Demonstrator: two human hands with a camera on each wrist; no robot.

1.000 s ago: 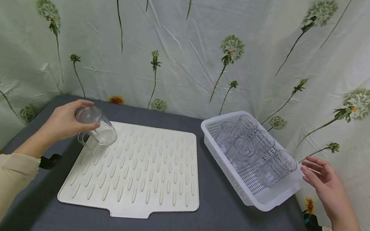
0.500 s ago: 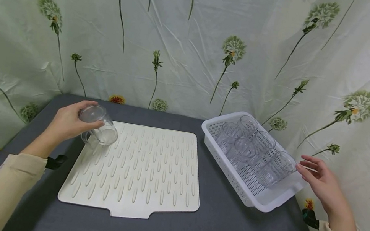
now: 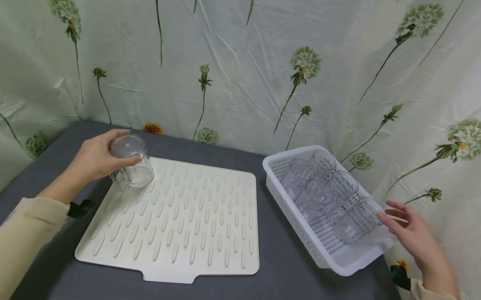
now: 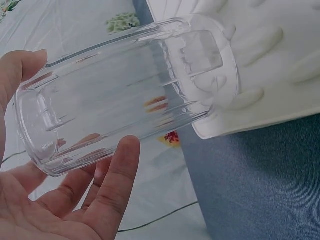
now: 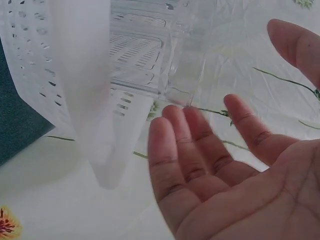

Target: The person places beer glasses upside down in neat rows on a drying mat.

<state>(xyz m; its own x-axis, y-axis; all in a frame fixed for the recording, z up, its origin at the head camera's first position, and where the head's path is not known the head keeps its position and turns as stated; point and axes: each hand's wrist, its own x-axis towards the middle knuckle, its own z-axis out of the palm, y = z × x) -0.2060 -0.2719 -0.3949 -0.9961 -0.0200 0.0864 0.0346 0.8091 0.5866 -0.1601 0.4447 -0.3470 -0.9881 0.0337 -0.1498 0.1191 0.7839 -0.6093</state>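
Note:
My left hand [image 3: 97, 158] grips a clear glass mug [image 3: 142, 174] by its base end, thumb on one side and fingers on the other. The mug is upside down, its mouth at the far left corner of a white ridged drying mat [image 3: 171, 274]. In the left wrist view, the rim of the mug [image 4: 115, 95] overlaps the mat's edge. At the right, my right hand [image 3: 414, 236] has its fingers spread and relaxed, fingertips close to the rim of the nearest glass [image 3: 355, 224] in a white basket [image 3: 299, 222]. In the right wrist view nothing lies within the right hand [image 5: 240, 170].
Several other clear glasses [image 3: 317, 194] stand in the perforated basket, which sits at an angle right of the mat. A dark grey cloth [image 3: 285, 295] covers the table. Behind hangs a pale curtain [image 3: 248, 86] with a dandelion print.
My left hand has shifted slightly right and turned the mug more upright over the mat, its handle swinging inward. The right hand has moved left toward the nearest glass in the basket.

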